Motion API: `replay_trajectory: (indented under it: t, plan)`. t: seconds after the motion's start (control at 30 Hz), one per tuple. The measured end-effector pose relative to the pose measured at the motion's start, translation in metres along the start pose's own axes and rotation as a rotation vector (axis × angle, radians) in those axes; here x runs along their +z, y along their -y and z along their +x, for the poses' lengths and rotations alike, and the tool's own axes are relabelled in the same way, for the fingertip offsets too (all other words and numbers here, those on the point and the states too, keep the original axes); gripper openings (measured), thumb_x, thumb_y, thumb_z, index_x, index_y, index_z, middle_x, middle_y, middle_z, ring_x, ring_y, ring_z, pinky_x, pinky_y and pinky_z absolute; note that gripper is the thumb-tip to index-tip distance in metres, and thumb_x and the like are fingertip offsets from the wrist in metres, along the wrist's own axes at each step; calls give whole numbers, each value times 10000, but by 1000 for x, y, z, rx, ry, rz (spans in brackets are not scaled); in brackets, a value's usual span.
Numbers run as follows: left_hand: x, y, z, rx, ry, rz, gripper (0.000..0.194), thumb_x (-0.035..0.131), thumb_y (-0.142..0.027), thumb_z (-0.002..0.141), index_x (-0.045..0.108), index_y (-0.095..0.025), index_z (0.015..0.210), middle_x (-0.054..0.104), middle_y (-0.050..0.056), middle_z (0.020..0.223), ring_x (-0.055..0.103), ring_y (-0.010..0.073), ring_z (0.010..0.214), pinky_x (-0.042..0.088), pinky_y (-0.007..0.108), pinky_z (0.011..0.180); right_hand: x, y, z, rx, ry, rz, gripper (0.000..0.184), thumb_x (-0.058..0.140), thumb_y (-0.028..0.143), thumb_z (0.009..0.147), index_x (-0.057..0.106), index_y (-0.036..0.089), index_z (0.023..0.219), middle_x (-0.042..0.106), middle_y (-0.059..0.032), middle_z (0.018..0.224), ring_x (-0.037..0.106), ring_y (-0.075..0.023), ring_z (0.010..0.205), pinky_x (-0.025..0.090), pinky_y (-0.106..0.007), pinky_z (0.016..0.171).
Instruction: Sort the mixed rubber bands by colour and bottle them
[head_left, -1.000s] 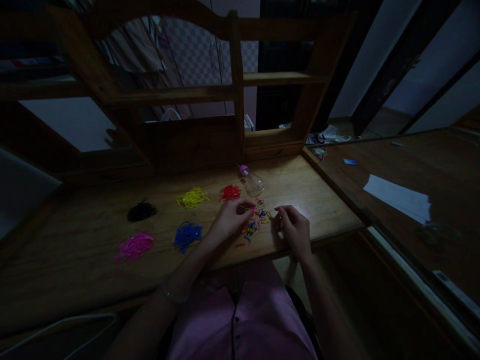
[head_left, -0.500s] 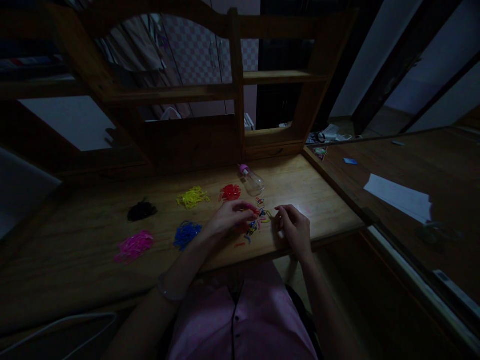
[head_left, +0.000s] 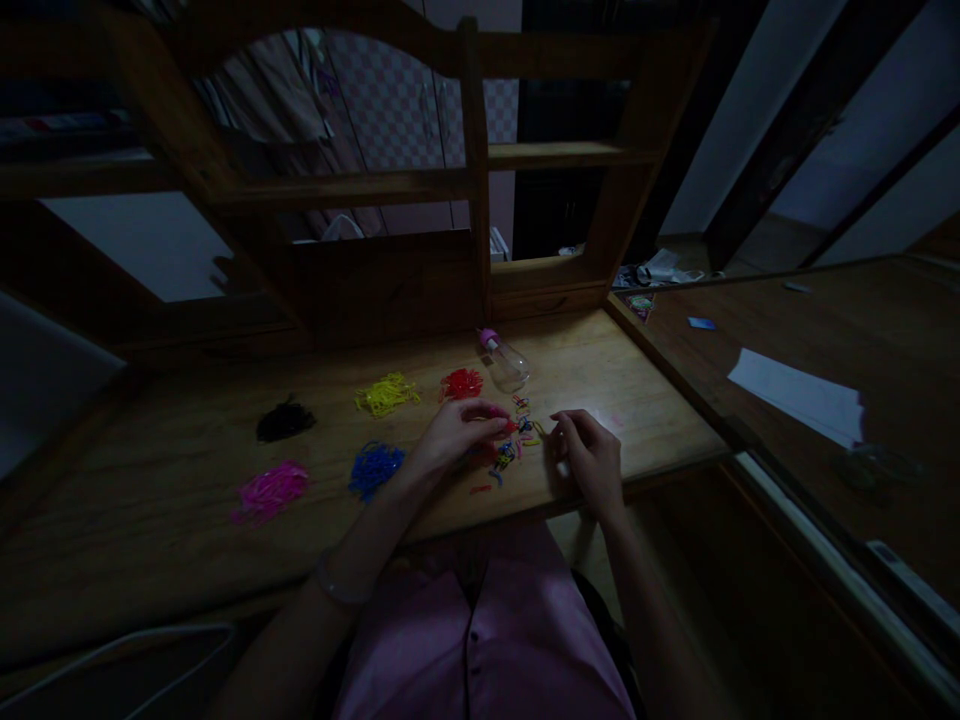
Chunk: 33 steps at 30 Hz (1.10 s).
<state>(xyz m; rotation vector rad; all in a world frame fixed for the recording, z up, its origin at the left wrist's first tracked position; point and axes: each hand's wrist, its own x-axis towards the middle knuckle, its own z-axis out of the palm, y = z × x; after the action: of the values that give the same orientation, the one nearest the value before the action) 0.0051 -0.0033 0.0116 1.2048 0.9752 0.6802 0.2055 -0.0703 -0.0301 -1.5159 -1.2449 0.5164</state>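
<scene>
My left hand is closed, its thumb and fingers round some red rubber bands that show at the fingertips. Right of it, a small mixed pile of rubber bands lies on the wooden desk, in blue, yellow, red and pink. My right hand rests at the pile's right side with curled fingers; what they hold, if anything, is too dark to make out. A yellow band lies just left of those fingertips. One loose red band is near the desk's front edge.
Sorted heaps lie leftward: red, yellow, blue, black and pink. Behind my hands lies a clear bulb-shaped bottle with a pink top. A wooden shelf rises at the back. White papers lie right.
My left hand has shifted very slightly left, with the red bands at its fingertips. The right hand stays in place.
</scene>
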Motion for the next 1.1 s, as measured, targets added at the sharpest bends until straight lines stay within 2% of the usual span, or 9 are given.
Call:
replay_trajectory:
  t: [0.3,0.43,0.6,0.77,0.87,1.0,1.1]
  plan:
    - [10,-2,1,98,-57,125,272,778,-343,696,687,-148,863,729,77,856,666,162,701,486,235,583,-2,10,-2,-62,131,16,235,557,401,908,681,202,929,697,-31,832,636,-173,716,473,-257,658]
    - [14,2,0,158,-76,208,261,743,-372,731,680,-157,866,722,69,810,655,168,686,487,254,590,-4,10,-2,-38,107,22,275,518,416,928,680,194,919,692,-34,794,636,-175,698,474,-256,635]
    - [20,9,-2,328,-76,311,182,685,-316,787,694,-166,889,718,67,919,668,183,848,515,289,768,-3,8,-2,-34,83,12,301,506,433,933,682,190,906,667,-18,729,621,-165,665,458,-246,613]
    - [26,13,-6,314,-30,330,177,633,-319,825,688,-176,913,715,61,921,668,181,829,513,274,723,-2,5,-2,-32,70,5,304,500,430,936,681,189,901,678,-21,759,613,-158,661,451,-245,619]
    - [15,9,-4,335,-86,368,190,631,-339,825,688,-179,911,712,59,910,663,183,821,505,271,709,-2,5,-2,-34,70,3,301,501,427,937,682,190,900,667,-14,735,609,-155,654,446,-243,615]
    - [-23,1,14,357,-292,513,167,664,-322,780,693,-186,873,699,56,860,631,191,785,487,291,711,-2,5,-2,-32,76,10,318,494,441,935,683,188,895,651,-7,694,591,-152,612,439,-243,589]
    - [-50,-3,31,340,-356,706,114,667,-258,752,700,-191,839,690,51,824,609,188,740,470,296,698,-2,6,-2,-41,67,3,311,501,437,930,686,191,884,646,-2,680,591,-151,612,436,-245,594]
